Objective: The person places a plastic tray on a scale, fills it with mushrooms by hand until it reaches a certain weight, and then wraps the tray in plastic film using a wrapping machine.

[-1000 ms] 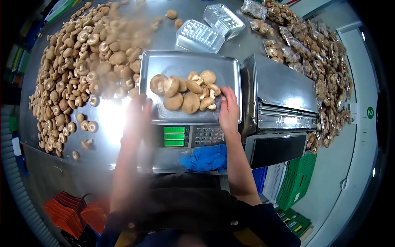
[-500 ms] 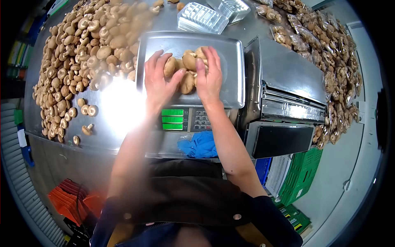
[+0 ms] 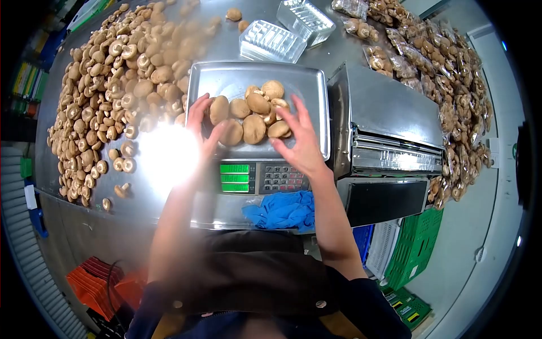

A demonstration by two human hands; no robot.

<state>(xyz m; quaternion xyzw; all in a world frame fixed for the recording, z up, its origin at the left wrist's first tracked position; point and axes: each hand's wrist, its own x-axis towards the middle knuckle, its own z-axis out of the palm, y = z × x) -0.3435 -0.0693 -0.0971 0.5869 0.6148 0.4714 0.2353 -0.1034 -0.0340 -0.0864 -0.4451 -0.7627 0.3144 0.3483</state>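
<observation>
Several brown shiitake mushrooms (image 3: 254,129) lie in a loose cluster on the metal pan (image 3: 313,135) of a weighing scale. At the left of the cluster is my left hand (image 3: 204,133), fingers apart, its thumb and fingertips close against the outer mushrooms. My right hand (image 3: 302,138) is spread at the cluster's right side, with its fingertips beside the mushrooms there. Neither hand grips anything. Below the pan, the scale's green display (image 3: 234,177) is lit, and its keypad (image 3: 284,178) sits to the right of it.
A big heap of loose mushrooms (image 3: 107,85) covers the table's left side. Clear plastic trays (image 3: 273,41) stand behind the scale. To the right is a wrapping machine (image 3: 395,101), with bagged mushrooms (image 3: 451,107) piled beyond. Blue gloves (image 3: 282,210) lie at the front edge.
Both hands have opened and drawn apart. The mushrooms that were bunched between them now lie spread out on the pan. The view has shifted slightly.
</observation>
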